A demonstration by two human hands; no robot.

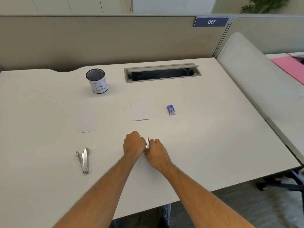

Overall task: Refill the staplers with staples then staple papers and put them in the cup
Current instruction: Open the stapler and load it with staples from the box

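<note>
Both hands gripping one stapler, low on desk [197,145].
Left hand [133,144] and right hand [157,153] curled around red stapler [147,143]; open silver stapler [83,160] left of hands, papers [140,111], staple box [171,110], cup [97,81] beyond.

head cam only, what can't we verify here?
- Red stapler: mostly hidden between left hand and right hand; open or loaded, cannot tell.
- Cup: inside too dark to see contents; label wraps out of sight.
- Staple box: print too small.
- Silver stapler: staples too small to see.
</note>
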